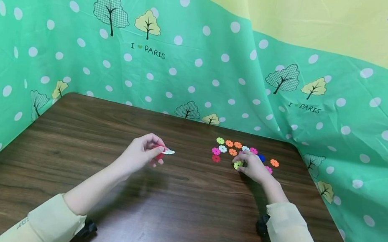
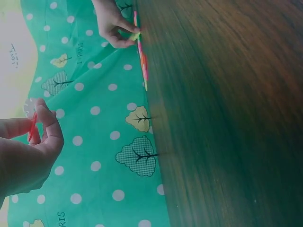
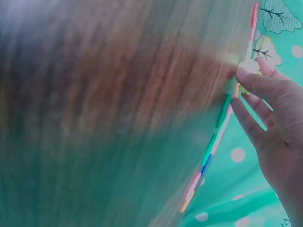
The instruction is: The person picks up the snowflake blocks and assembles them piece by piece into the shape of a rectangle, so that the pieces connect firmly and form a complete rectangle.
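My left hand (image 1: 140,151) is raised over the middle of the table, pinching a red notched disc (image 2: 32,127) between thumb and fingers. A white notched disc (image 1: 169,152) juts out from the red one; how the two are joined cannot be made out. On the right, my right hand (image 1: 255,169) pinches a yellow-green notched disc (image 1: 237,165), tilted up at the group's near edge. Small flower-shaped discs in several colours lie around that hand, among them a crimson disc (image 1: 215,158) and a blue disc (image 1: 261,158). The hand covers some of them.
The brown wooden table (image 1: 172,210) runs back to a green dotted curtain (image 1: 193,74) along its far and side edges. An orange disc (image 1: 274,163) lies at the group's right end. A dark strap (image 1: 262,225) shows at the right wrist.
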`<act>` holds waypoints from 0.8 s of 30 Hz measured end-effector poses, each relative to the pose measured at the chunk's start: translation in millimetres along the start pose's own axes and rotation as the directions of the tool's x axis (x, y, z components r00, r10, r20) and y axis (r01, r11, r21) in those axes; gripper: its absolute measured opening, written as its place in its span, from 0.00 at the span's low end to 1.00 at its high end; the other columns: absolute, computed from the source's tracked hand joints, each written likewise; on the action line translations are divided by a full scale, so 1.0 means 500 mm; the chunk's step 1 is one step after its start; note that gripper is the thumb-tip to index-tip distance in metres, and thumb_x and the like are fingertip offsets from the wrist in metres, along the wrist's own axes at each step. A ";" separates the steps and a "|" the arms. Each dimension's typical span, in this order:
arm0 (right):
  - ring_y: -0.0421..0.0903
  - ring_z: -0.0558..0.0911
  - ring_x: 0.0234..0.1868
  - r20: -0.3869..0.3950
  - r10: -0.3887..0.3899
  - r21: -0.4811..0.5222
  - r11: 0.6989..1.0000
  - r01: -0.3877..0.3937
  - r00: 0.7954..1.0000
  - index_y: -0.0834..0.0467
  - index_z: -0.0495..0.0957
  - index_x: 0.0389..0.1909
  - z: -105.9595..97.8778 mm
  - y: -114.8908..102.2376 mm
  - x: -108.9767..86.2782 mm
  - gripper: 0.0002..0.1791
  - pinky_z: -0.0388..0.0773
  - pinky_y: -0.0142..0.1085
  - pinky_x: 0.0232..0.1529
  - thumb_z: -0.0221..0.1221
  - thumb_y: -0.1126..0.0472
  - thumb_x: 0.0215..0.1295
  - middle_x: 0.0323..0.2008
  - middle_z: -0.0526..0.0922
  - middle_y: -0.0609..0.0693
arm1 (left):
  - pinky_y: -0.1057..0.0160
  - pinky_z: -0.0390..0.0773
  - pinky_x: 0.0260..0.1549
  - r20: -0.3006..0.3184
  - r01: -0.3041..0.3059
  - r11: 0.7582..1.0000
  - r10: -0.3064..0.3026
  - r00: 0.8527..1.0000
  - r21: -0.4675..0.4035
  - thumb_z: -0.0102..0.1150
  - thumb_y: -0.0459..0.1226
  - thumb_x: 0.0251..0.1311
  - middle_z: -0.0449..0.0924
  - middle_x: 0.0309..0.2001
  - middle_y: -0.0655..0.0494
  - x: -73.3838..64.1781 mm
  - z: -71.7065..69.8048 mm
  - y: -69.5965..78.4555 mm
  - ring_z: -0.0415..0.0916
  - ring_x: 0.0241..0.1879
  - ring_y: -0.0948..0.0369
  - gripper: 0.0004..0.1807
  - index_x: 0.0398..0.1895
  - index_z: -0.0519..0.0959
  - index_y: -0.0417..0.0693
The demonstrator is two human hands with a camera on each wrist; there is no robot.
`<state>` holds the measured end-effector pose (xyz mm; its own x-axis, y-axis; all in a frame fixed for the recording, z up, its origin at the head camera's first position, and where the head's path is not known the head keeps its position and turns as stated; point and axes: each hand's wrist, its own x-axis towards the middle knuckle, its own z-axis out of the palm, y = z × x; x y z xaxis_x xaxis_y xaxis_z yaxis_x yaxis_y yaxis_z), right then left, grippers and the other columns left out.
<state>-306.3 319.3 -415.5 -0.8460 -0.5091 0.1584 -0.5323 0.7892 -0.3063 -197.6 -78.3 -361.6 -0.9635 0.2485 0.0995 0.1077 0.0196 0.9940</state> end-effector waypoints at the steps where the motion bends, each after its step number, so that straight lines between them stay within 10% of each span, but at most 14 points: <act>1: 0.51 0.77 0.39 -0.004 -0.009 -0.001 1.000 0.009 1.000 0.58 0.83 0.35 0.000 -0.001 0.000 0.11 0.76 0.46 0.42 0.67 0.73 0.50 0.37 0.80 0.54 | 0.59 0.81 0.28 0.003 -0.001 1.000 0.001 1.000 -0.013 0.54 0.31 0.64 0.80 0.31 0.54 0.000 0.000 0.000 0.80 0.26 0.61 0.09 0.43 0.71 0.34; 24: 0.51 0.81 0.36 -0.235 0.021 0.104 0.995 0.003 0.972 0.61 0.83 0.32 -0.026 -0.074 -0.001 0.06 0.79 0.50 0.37 0.65 0.73 0.53 0.34 0.84 0.54 | 0.61 0.82 0.33 0.010 0.005 0.997 -0.004 1.000 -0.079 0.58 0.31 0.61 0.82 0.31 0.51 0.006 0.004 0.006 0.80 0.27 0.61 0.13 0.44 0.77 0.28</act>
<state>-286.7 294.7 -391.8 -0.8408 -0.3971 0.3680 -0.5289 0.7476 -0.4017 -199.9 -75.4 -358.3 -0.9615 0.2580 0.0948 0.0831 -0.0561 0.9950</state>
